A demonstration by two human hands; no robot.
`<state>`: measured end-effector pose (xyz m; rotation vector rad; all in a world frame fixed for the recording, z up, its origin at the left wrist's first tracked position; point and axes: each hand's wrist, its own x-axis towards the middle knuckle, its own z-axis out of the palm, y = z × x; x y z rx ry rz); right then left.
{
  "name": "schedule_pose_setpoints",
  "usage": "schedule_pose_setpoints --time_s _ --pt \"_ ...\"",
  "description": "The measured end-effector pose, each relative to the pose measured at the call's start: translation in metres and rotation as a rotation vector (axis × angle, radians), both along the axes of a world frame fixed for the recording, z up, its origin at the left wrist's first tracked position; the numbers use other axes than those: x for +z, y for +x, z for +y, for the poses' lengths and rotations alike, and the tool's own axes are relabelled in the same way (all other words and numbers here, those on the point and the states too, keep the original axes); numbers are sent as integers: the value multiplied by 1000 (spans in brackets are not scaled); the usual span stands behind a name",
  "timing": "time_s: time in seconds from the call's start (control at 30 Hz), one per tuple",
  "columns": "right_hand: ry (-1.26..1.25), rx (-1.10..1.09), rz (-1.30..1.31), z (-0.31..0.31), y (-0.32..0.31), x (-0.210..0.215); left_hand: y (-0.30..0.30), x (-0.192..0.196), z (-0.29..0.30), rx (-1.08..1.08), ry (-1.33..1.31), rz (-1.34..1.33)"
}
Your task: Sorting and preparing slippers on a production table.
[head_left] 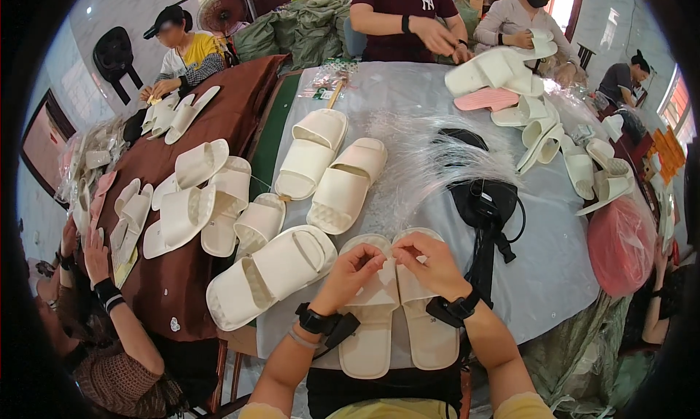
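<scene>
A pair of cream slide slippers lies side by side in front of me, the left slipper point(365, 339) and the right slipper point(433, 339) with their inner edges close together. Above their straps, my left hand point(355, 273) and my right hand point(429, 262) face each other, thumbs and forefingers pinched. Whatever is between the fingertips is too fine to make out. My hands partly cover the straps. A black device is strapped at each wrist. Just beyond, a spread of clear thin plastic strands point(415, 167) lies on the table, partly over a black pouch point(487, 200).
Left of my hands lie a large cream slipper point(271, 275) and several others. A grey plastic sheet point(539, 273) covers my table; a brown cloth point(182, 288) covers the one at left. More slippers point(496, 73) sit far right, near a pink bag point(622, 244). Several people work around.
</scene>
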<state>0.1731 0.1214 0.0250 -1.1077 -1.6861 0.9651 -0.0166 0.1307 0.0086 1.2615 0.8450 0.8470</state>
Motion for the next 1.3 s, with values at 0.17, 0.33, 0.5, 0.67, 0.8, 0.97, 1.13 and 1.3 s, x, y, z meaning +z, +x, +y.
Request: schedule_pose_setpoints --time_s 0.17,0.33,0.5,0.67,0.8,0.97,1.13,1.3 --pt "-35 9 -19 -2 0 4 4 6 -1 10 -6 -22" --pt "35 -25 -1 0 -1 4 1 2 0 27 13 25" --pt "0 56 -38 -1 1 3 0 1 0 27 0 36" --pt "-19 4 8 -3 0 3 0 2 -1 26 -14 35" --pt "7 8 -51 -2 0 6 1 4 -1 22 -14 17" --pt "22 -2 8 -1 -1 1 0 1 -1 26 -3 -22" --pt "16 -26 0 -3 -1 5 0 4 -2 6 29 -4" --pt "7 -22 2 -5 -1 1 1 7 -6 13 -29 -13"
